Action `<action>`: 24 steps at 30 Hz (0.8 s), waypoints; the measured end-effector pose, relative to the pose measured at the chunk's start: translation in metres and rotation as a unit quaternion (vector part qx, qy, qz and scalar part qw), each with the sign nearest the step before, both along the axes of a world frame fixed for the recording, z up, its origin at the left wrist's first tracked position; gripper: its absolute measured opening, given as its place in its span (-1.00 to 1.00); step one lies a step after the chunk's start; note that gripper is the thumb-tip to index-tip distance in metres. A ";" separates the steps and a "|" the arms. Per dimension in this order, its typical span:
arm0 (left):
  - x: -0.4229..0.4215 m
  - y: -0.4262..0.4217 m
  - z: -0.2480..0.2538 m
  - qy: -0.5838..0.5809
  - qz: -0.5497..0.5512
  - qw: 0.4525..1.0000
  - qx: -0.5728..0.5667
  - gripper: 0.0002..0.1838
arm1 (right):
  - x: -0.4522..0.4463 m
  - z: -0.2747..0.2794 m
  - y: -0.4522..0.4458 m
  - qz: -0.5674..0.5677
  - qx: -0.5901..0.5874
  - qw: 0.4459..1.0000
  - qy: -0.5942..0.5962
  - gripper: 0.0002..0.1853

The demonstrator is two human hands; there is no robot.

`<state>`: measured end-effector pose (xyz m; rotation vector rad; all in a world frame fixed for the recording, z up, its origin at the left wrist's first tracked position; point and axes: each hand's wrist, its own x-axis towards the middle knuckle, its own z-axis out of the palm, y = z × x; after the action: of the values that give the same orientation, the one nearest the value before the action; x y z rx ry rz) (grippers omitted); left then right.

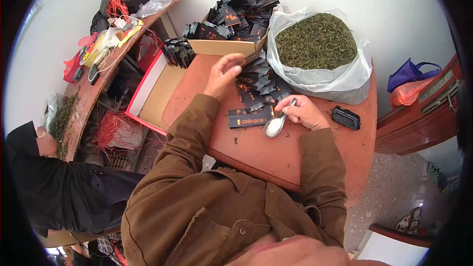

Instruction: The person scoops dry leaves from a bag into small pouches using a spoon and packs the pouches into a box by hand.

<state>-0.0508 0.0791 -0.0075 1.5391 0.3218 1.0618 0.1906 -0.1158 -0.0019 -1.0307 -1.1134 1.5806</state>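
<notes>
My right hand (301, 113) holds a metal spoon (275, 125) by its handle, low over the table, its bowl shiny and apparently without leaves. Beside the spoon lies a flat black packet (248, 117) with orange print. My left hand (225, 75) is raised near the cardboard box (224, 48), fingers bent and a little apart, with nothing visible in it. Black packets (241, 17) are heaped in that box, and more packets (258, 81) spread in front of it. Behind my right hand stands a clear plastic bag (322, 81) full of dried green leaves (315, 42).
A black case (346, 117) lies right of my right hand. A red-edged open box (160, 91) is at the left, with packets standing at its far end. A person in black (69, 187) sits at a side table (93, 103) holding leaves and tools.
</notes>
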 end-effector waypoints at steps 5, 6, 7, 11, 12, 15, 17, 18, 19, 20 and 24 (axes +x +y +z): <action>-0.002 -0.001 0.014 -0.157 0.064 0.985 -0.025 -0.73 | 0.001 -0.002 0.000 0.008 0.004 1.000 0.000 -0.82; -0.003 -0.009 0.026 -0.210 0.032 0.976 -0.041 -0.74 | 0.001 -0.001 0.000 -0.002 -0.002 1.000 -0.007 -0.83; -0.004 -0.020 0.040 -0.263 0.000 0.963 -0.057 -0.75 | 0.000 0.000 0.000 -0.012 -0.007 1.000 -0.014 -0.83; -0.015 -0.098 0.120 -0.351 -0.196 0.912 0.078 -0.74 | 0.000 0.001 0.000 -0.013 -0.020 1.000 -0.016 -0.83; -0.018 -0.115 0.137 -0.356 -0.234 0.894 0.139 -0.75 | 0.000 0.002 -0.001 -0.016 -0.021 1.000 -0.010 -0.83; -0.018 -0.150 0.166 -0.351 -0.385 0.818 0.242 -0.82 | -0.001 0.005 -0.001 -0.009 -0.019 1.000 -0.007 -0.83; -0.016 -0.170 0.171 -0.316 -0.408 0.824 0.235 -0.76 | 0.000 0.002 -0.002 -0.010 -0.020 1.000 -0.022 -0.83; -0.013 -0.176 0.171 -0.311 -0.414 0.826 0.223 -0.70 | 0.001 0.000 -0.001 -0.007 -0.013 1.000 -0.023 -0.82; -0.009 -0.181 0.168 -0.314 -0.427 0.821 0.213 -0.71 | 0.002 -0.002 -0.001 -0.006 -0.004 1.000 -0.025 -0.82; -0.006 -0.185 0.165 -0.316 -0.440 0.816 0.203 -0.72 | 0.002 -0.001 -0.002 -0.004 0.006 0.999 -0.031 -0.82; -0.003 -0.195 0.148 -0.324 -0.435 0.820 0.182 -0.74 | 0.003 -0.003 -0.002 0.008 0.003 1.000 0.012 -0.82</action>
<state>-0.0533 -0.1158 0.1408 1.2972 -1.0322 0.8308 0.1935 -0.1177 -0.0049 -0.9986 -1.1113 1.5978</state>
